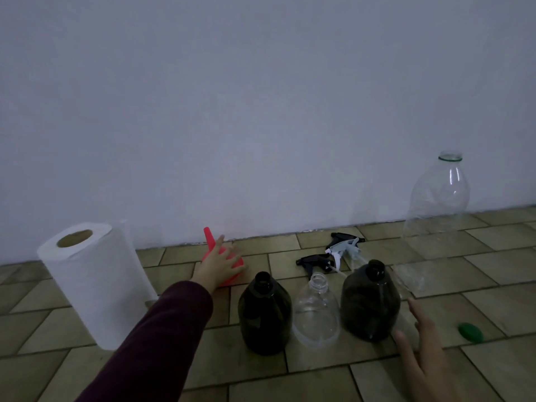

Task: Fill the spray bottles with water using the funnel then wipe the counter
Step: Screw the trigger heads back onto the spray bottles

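At the back edge of the tiled counter (406, 381), close to the wall, my left hand (216, 264) lies over the red funnel (229, 268), fingers spread across its cone; I cannot tell whether they have closed on it. The funnel lies on its side, spout pointing up toward the wall. My right hand (420, 349) hangs flat and loose at the near right, fingers extended, holding nothing, just beside the right dark bottle (369, 303).

Three uncapped spray bottles stand in a row in front of me: a left dark bottle (265, 314), a clear bottle (316, 311) between, then the other dark one. Behind them the spray heads (333, 256) lie in a loose pile on the tiles. A big clear plastic bottle (438, 210), open at the top, stands toward the back right, and a green cap (471, 332) lies near the right edge. A paper towel roll (92, 282) stands upright at the left.

The counter is beige-brown tile with dark grout; the wall (261, 97) behind is plain white, and the light is dim.
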